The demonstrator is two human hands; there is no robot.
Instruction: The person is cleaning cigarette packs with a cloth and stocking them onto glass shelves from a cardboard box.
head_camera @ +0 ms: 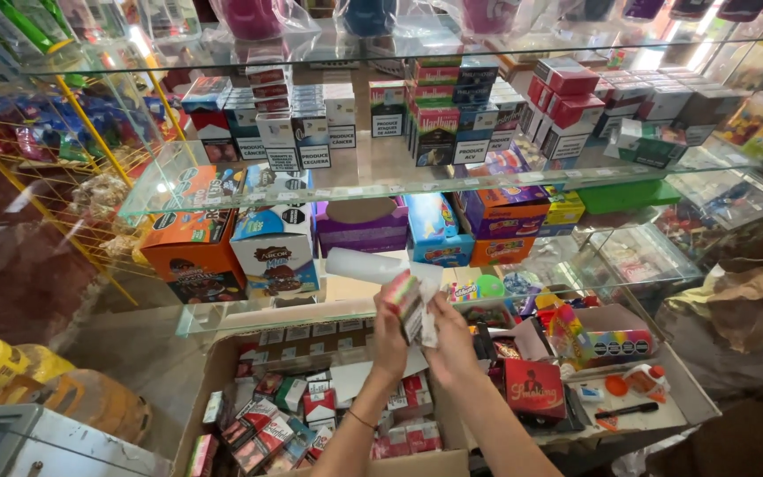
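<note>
My left hand (389, 334) and my right hand (450, 343) are raised together in front of a glass display case, both gripping one small colourful packet (410, 305) with a pale wrapper end hanging down. The left fingers pinch its top, the right fingers hold its lower side. A thin bracelet sits on my left wrist. Below the hands is an open cardboard box (222, 353) filled with several small red and white packs.
Glass shelves (355, 181) carry stacked cigarette packs above and orange, white, purple and blue sweet boxes below. A red box (533, 386) and a rainbow-striped box (615, 343) lie in the lower right tray. A yellow wire rack (81, 159) stands left; brown paper bags right.
</note>
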